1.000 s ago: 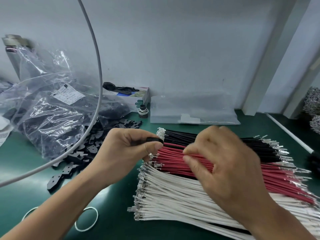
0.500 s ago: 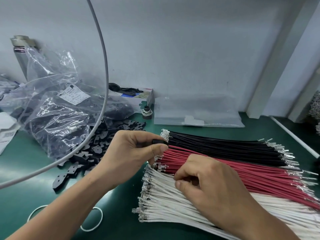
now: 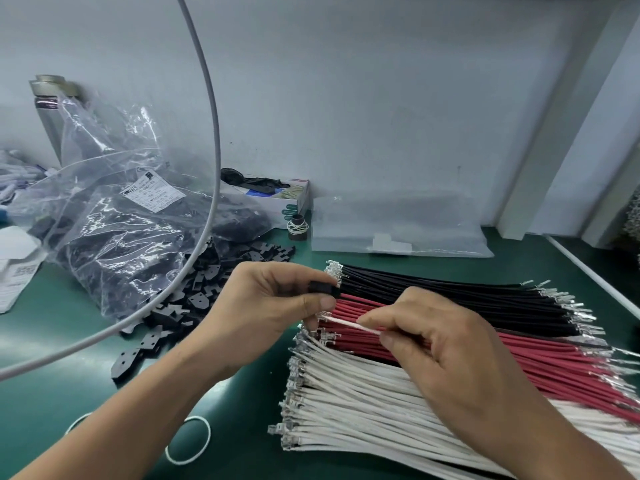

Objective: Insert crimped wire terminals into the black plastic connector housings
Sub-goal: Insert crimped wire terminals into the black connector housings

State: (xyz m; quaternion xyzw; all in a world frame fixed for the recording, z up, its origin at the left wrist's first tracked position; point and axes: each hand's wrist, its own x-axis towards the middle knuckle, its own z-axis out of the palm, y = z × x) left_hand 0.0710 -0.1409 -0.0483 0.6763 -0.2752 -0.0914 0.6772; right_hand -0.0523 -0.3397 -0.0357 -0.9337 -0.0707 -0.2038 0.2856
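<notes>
Above the wire rows, the left hand (image 3: 266,306) pinches a small, blocky black housing (image 3: 323,289) between thumb and fingers. Just beside it, the right hand (image 3: 446,355) pinches a thin white wire (image 3: 349,322), its shiny metal terminal pointing toward the housing. Black wires (image 3: 450,292), red wires (image 3: 519,355) and white wires (image 3: 360,403) lie on a smooth green mat (image 3: 69,348). Flat black parts (image 3: 187,299) spill from a crinkled clear bag (image 3: 114,220); its label is unreadable.
</notes>
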